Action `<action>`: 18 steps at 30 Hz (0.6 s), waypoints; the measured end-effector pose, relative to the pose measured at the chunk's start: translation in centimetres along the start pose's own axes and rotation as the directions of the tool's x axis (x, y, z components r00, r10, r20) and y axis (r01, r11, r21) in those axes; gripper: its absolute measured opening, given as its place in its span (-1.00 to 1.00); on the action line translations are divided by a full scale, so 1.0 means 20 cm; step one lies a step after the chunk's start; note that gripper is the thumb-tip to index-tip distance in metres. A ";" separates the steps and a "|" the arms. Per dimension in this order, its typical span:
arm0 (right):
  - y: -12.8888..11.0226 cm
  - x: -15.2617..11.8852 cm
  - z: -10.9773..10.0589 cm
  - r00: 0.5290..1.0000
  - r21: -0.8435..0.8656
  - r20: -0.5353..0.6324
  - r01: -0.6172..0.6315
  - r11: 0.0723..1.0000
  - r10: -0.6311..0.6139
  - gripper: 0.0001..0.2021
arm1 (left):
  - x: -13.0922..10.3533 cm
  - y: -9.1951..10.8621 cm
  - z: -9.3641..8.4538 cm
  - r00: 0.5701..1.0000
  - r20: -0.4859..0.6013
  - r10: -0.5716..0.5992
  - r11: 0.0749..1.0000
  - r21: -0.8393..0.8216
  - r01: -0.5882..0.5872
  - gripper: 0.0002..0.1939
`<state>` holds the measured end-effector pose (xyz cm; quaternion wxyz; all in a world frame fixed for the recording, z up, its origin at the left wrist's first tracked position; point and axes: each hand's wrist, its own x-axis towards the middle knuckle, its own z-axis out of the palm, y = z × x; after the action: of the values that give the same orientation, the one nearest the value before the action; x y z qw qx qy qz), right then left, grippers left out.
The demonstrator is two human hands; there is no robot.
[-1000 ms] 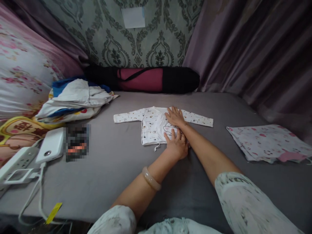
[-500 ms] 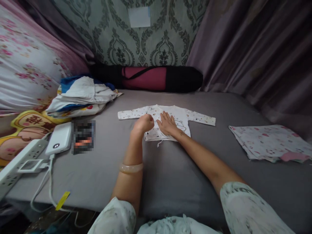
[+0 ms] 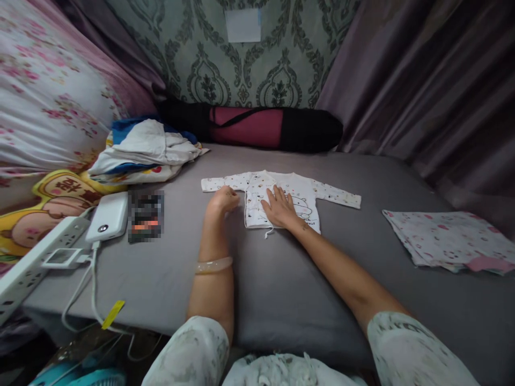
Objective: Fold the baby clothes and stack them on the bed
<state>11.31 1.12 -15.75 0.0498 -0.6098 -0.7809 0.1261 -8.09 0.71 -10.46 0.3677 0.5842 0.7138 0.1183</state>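
A small white baby shirt with tiny printed figures and a cartoon bear lies spread out, both sleeves stretched sideways. My right hand rests flat on its front, fingers spread. My left hand is closed with curled fingers beside the shirt's left side, just below the left sleeve. Whether it pinches any cloth is hidden. A short white tie string sticks out at the bottom hem.
A folded printed cloth lies at the right. On the left are piled clothes, a white power bank, a power strip with cables and a blurred-out item. A long black and red bag lies along the wall.
My left hand has moved left off the shirt's front to beside it, uncovering the left side panel. The right hand stays flat on the shirt. The view has shifted slightly.
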 end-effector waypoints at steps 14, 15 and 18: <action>-0.13 -0.06 0.00 0.966 -0.045 -0.032 0.257 0.965 -0.258 -0.44 | 0.01 0.05 0.09 0.987 0.153 -0.053 0.974 0.224 0.017 -0.72; -0.14 -0.06 0.01 0.961 -0.042 -0.008 0.274 0.961 -0.275 -0.44 | 0.01 0.05 0.09 0.986 0.158 -0.053 0.976 0.215 0.017 -0.71; -0.14 -0.05 0.03 0.960 -0.038 0.042 0.277 0.960 -0.275 -0.43 | 0.01 0.04 0.09 0.981 0.183 -0.063 0.985 0.168 0.032 -0.70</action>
<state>8.75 -0.57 -15.49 0.0394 -0.4936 -0.8616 0.1120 -6.19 0.61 -11.32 0.3867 0.6037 0.6971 -0.0054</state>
